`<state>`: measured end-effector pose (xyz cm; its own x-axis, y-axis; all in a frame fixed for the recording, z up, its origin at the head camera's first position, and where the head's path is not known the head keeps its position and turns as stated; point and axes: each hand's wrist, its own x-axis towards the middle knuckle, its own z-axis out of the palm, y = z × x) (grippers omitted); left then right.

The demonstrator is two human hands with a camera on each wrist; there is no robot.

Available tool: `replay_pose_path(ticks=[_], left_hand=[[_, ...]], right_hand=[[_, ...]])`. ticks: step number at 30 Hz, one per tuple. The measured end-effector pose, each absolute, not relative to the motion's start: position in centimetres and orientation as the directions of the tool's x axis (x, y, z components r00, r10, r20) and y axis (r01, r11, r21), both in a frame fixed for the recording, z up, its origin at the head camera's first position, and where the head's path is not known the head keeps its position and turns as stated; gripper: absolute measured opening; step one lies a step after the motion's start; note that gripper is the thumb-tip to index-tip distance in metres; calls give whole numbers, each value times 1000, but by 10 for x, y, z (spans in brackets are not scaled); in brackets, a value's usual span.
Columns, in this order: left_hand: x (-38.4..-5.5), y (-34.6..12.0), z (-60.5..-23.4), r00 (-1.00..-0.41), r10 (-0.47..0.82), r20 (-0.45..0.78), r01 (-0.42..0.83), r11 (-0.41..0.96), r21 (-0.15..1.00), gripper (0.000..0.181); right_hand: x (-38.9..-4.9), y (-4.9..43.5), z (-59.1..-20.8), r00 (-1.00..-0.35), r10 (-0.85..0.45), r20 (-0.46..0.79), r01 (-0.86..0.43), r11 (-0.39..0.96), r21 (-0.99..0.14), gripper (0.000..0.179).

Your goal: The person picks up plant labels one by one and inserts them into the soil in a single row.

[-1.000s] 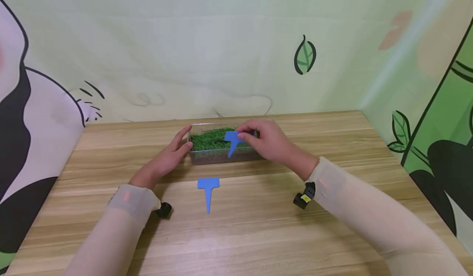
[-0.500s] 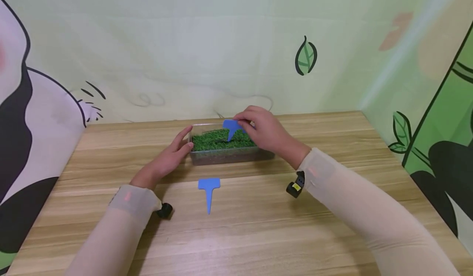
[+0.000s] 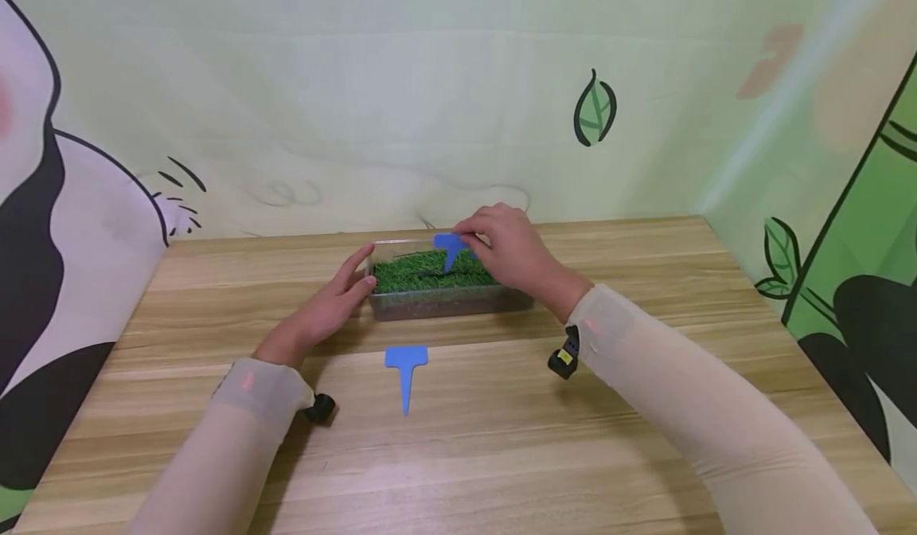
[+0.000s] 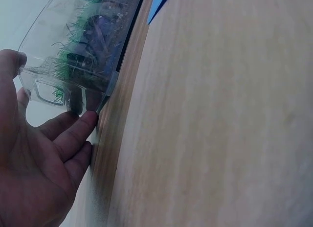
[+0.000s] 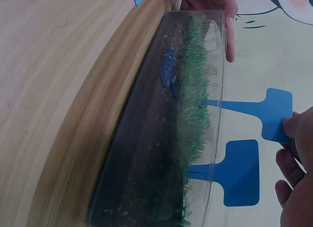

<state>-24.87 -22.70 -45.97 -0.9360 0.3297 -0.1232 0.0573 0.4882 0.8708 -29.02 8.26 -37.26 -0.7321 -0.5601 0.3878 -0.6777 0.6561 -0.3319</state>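
Observation:
A clear plastic box (image 3: pixel 451 306) holds dark soil and green grass (image 3: pixel 411 274). My left hand (image 3: pixel 325 304) spans the box's left end, its fairly straight fingers (image 4: pixel 73 139) touching the wall and rim. My right hand (image 3: pixel 512 248) pinches a blue T-shaped plant label (image 3: pixel 449 244) by one side of its head, between thumb and fingers. In the right wrist view its pointed stem runs down into the grass. A second plant label (image 5: pixel 242 173) stands in the box beside it, mostly hidden behind my right hand in the head view.
Another blue plant label (image 3: pixel 406 360) lies on the wooden table (image 3: pixel 487 455), in front of the box, its point towards me. A printed cloth backdrop (image 3: pixel 358 105) hangs right behind the table's far edge.
My right hand has moved back and up with the pinched plant label, whose tip went from in front of the box wall to the grass. My left hand has stayed put.

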Motion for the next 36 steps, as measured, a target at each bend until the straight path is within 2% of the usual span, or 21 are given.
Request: replay_pose_path(ticks=[27,36], left_hand=[[-251,-227,-463,-937,327,-120,50,468,882,63],[-250,-227,-462,-938,325,-123,48,472,880,60]], right_hand=[[-292,73,-392,-718,-611,333,-680,718,-150,22],[-292,72,-397,-715,-618,326,-683,717,-139,22]])
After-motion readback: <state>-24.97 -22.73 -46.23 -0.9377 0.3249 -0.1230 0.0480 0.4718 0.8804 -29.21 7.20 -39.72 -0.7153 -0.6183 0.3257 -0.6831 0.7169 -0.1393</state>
